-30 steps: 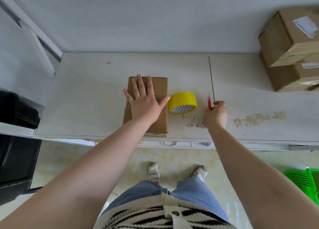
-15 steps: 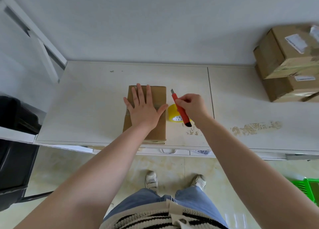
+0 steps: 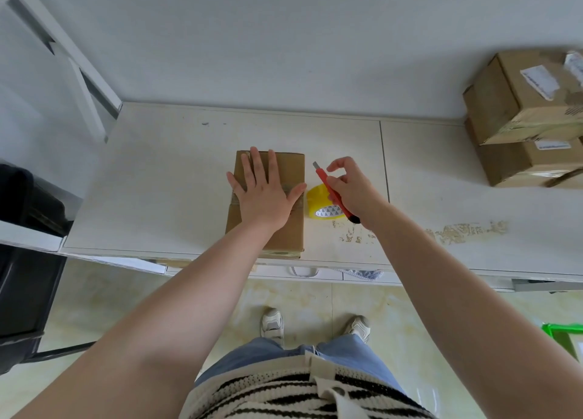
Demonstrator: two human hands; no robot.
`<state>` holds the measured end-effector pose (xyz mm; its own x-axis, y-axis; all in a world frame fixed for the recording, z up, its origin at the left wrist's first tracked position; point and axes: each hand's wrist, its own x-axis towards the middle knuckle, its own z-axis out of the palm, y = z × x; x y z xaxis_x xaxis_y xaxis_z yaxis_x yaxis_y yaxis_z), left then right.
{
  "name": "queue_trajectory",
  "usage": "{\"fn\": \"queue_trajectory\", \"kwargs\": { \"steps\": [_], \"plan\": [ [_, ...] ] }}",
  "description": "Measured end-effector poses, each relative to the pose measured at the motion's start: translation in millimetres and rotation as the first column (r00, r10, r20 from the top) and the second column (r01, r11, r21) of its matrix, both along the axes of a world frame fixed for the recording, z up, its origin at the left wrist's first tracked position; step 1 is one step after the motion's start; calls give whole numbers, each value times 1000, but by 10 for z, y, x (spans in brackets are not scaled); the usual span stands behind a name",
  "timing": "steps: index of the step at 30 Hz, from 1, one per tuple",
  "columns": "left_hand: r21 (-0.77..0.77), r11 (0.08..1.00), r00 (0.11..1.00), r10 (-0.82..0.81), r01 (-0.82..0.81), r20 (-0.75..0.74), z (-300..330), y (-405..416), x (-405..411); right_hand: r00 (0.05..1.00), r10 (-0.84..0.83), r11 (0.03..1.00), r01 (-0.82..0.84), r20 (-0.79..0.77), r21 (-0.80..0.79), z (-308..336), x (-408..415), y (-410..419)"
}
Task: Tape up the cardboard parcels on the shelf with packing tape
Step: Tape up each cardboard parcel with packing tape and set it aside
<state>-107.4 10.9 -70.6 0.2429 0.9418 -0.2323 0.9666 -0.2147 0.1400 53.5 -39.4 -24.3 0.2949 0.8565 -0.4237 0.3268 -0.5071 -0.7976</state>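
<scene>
Now, parcel: the cardboard parcel (image 3: pixel 285 229) lies flat near the front edge of the white shelf (image 3: pixel 157 182), roughly mid-length, its long side running front to back; a band of clear tape crosses its top.
Left hand: my left hand (image 3: pixel 263 194) is spread flat, fingers straight, palm pressing the parcel's top over that band. I judge this pins the box and the tape end so neither slides under a blade.
Tape roll: the yellow packing tape roll (image 3: pixel 323 202) lies on the shelf just beside the parcel's right side, apparently joined to it by the strip, though I cannot make out the join.
Right hand: my right hand (image 3: pixel 355 191) grips a red utility knife (image 3: pixel 334 194) between thumb and curled fingers, index lifted, the blade tip pointing toward the back edge, above the roll.
Step in hand: likely cutting the tape free between parcel and roll; the knife hovers close for that reason.
Risk: the left thumb sits near the cut line.
Further out: stacked cardboard boxes (image 3: pixel 530 119) with labels stand at the shelf's right back corner, well apart.
</scene>
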Motion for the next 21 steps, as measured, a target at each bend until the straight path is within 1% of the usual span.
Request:
{"fn": "queue_trajectory", "kwargs": {
  "steps": [3, 5, 7, 10, 12, 14, 17, 19, 21],
  "plan": [
    [-51, 999, 1000, -12, 13, 22, 36, 16, -11, 1000, -3, 1000, 3, 9, -4, -4, -29, -7],
    [-77, 997, 1000, -17, 19, 27, 56, 33, -22, 999, 14, 1000, -13, 42, -23, -10, -42, -5],
    [-91, 996, 999, -21, 23, 25, 66, 45, -29, 996, 20, 999, -18, 86, -27, -8, -42, -10],
    [-104, 994, 999, -20, 24, 39, 67, 53, -34, 996, 5, 1000, -5, 86, -2, 13, -26, -18],
    [-109, 994, 999, -21, 26, 46, 67, 52, -34, 993, 35, 999, -33, 114, -13, 48, -21, -26],
    [-104, 994, 999, -27, 31, 46, 65, 48, -33, 978, 96, 995, -88, 185, -50, 84, -25, -24],
    [-103, 994, 998, -28, 33, 51, 63, 52, -37, 940, 183, 978, -145, 287, -151, 103, -47, 0],
    [-101, 994, 998, -29, 34, 50, 57, 55, -40, 920, 220, 965, -157, 323, -211, 98, -62, 12],
    [-103, 994, 998, -30, 34, 49, 54, 56, -41, 918, 238, 956, -163, 317, -245, 104, -55, 16]
  ]
}}
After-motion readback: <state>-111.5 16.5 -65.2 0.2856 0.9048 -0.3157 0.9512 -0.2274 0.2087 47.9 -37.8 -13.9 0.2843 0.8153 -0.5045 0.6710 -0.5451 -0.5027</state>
